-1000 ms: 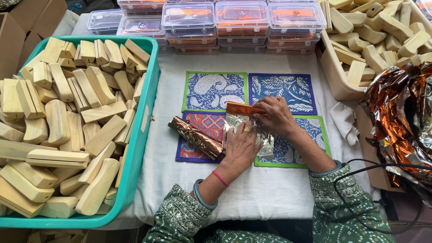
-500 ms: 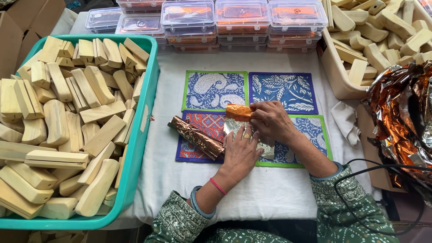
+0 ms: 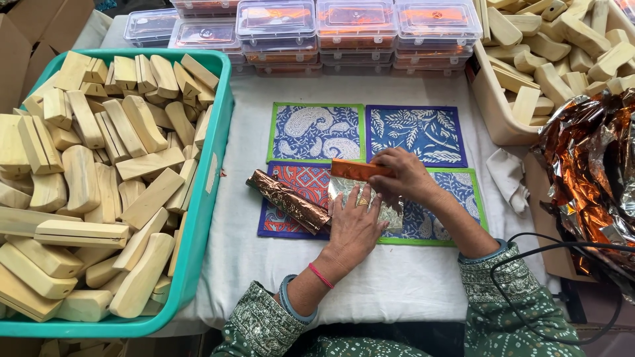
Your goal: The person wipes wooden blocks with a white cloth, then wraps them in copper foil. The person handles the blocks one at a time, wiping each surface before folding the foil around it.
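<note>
White cloth: it covers the tabletop (image 3: 397,291); every place below is told from the four patterned mats (image 3: 417,135) at its middle.
Teal crate (image 3: 208,192): left of the mats, heaped with pale wooden blocks (image 3: 99,192).
Beige bin (image 3: 493,106): right of the mats, holding more blocks.
Crumpled foil heap (image 3: 589,172): far right of the mats.
Clear lidded boxes (image 3: 357,23): stacked beyond the mats.
Wrapped block (image 3: 288,201): lying aslant on the lower left mat.
Foil sheet (image 3: 344,192): on the lower mats, silver side up, with a copper-covered block (image 3: 357,170) at its far edge.
Left hand (image 3: 354,228): flat, fingers spread narrow, pressing the sheet down.
Right hand (image 3: 403,175): fingers closed on the copper-covered block.
Doing it well: I judge the sheet should stay pinned taut while the block turns, so the foil hugs it without creases.
</note>
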